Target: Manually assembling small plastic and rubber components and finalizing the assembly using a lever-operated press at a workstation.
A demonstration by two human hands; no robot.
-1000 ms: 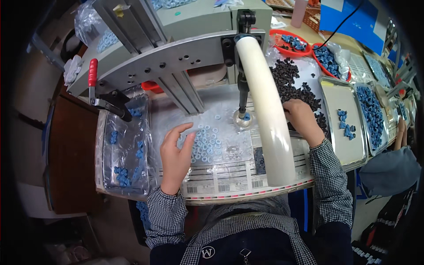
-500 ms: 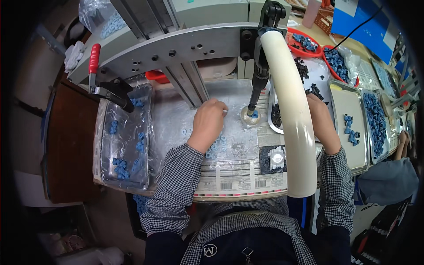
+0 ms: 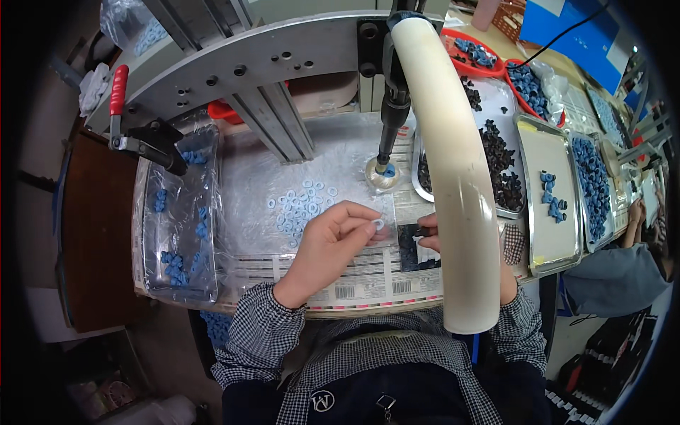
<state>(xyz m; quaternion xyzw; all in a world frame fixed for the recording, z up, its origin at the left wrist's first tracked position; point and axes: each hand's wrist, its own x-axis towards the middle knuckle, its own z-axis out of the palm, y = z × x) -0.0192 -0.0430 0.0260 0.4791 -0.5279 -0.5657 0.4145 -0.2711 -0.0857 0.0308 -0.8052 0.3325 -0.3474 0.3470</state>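
1. The press frame (image 3: 269,64), grey drilled metal, spans the bench behind everything; its dark spindle (image 3: 392,120) comes straight down onto a round brass-coloured seat (image 3: 383,177) holding a small blue piece.
2. A thick cream curved handle (image 3: 453,184), smooth and glossy, runs from the press top toward me and covers most of my right hand (image 3: 429,239).
3. Left of the seat, a clear plastic tray (image 3: 177,212) holds scattered blue parts; right of the seat, metal trays (image 3: 545,205) carry black and blue pieces.
4. My left hand (image 3: 327,244) lies just in front of the seat, thumb and forefinger pinched shut on a small pale ring (image 3: 377,225).
5. The ring appears to lie nearly flat, opening upward, though it is too small to be sure.
6. My right fingertips seem to nip a small black part (image 3: 421,231) just beside the ring; the handle hides that grip, so I cannot tell.
7. Loose pale rings (image 3: 301,205) lie on the clear sheet left of the seat.
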